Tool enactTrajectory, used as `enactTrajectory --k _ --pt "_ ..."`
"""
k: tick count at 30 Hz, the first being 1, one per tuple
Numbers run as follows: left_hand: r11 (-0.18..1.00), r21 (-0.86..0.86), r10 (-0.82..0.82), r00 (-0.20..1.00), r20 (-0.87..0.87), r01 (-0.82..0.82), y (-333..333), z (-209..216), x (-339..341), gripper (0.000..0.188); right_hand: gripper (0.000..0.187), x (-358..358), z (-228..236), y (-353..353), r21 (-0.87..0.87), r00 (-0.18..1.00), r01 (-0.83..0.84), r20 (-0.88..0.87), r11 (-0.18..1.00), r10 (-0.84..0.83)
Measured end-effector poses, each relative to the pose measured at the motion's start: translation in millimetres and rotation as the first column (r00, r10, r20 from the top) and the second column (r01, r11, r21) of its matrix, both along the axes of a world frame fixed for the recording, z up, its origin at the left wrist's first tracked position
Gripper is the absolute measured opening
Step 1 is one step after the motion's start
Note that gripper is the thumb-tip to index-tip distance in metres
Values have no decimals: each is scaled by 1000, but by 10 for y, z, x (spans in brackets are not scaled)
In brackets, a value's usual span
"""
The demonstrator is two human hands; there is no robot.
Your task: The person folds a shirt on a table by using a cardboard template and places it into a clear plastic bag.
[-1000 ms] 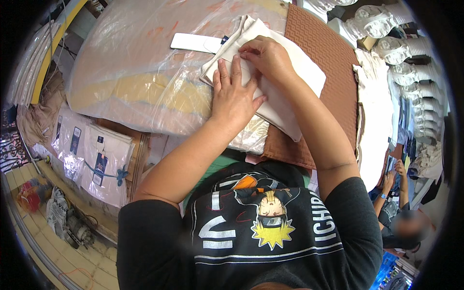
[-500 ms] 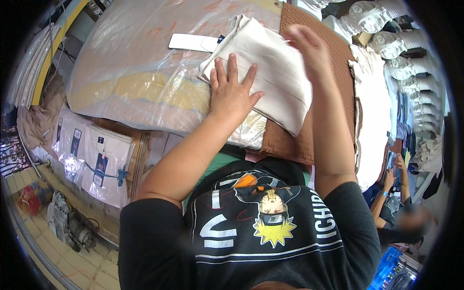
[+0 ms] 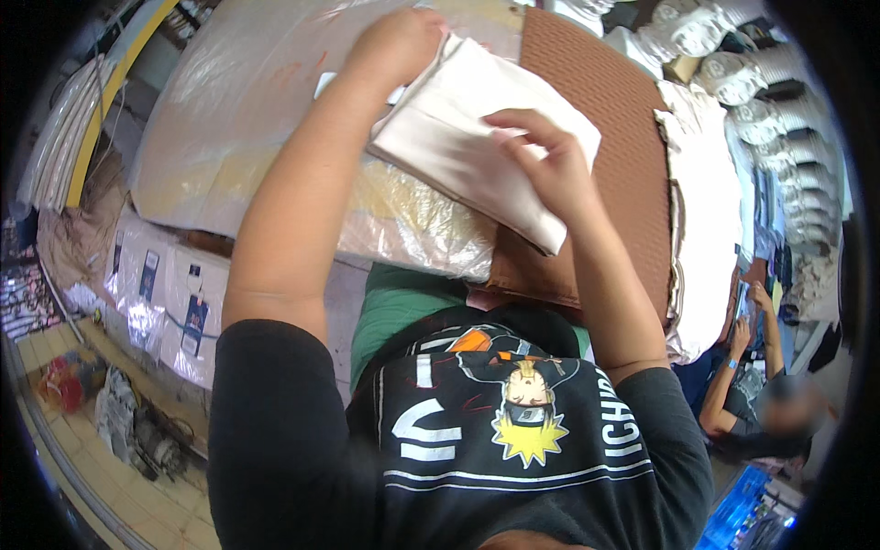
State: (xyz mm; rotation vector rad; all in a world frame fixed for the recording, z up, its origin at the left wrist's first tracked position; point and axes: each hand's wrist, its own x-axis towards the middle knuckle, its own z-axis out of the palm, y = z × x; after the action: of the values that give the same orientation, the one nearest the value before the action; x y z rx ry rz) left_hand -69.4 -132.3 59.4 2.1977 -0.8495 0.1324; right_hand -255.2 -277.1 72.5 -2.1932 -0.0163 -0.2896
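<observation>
A folded cream cloth garment (image 3: 477,110) lies slanted across the plastic-wrapped surface and the brown textured cloth. At its far left corner is my left hand (image 3: 401,44), its fingers curled in against the garment's edge, fingertips partly hidden. My right hand (image 3: 550,165) hovers over the garment's right half, somewhat blurred. Its fingers are bent but apart, with nothing seen between them. A white tag (image 3: 323,85) shows in part from behind my left forearm.
Brown quilted cloth (image 3: 596,82) covers the right side of the plastic-wrapped surface (image 3: 229,110). A pile of cream garments (image 3: 701,229) stands beyond it. Bagged garments with labels (image 3: 174,284) hang lower left. Another person (image 3: 761,394) handles cloth at the right.
My left hand has gone from lying flat on the garment to its far left corner. My right hand has come down and nearer, over the cloth. The garment's near right part looks narrower.
</observation>
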Motion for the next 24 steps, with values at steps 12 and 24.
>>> enactTrajectory --k 12,24 --pt "919 285 369 844 -389 -270 830 -329 -990 39 50 219 -699 691 -639 972 -157 37 753 233" --pt "915 199 397 872 -286 -351 712 -441 -999 27 39 264 -720 859 -634 975 33 189 772 114"
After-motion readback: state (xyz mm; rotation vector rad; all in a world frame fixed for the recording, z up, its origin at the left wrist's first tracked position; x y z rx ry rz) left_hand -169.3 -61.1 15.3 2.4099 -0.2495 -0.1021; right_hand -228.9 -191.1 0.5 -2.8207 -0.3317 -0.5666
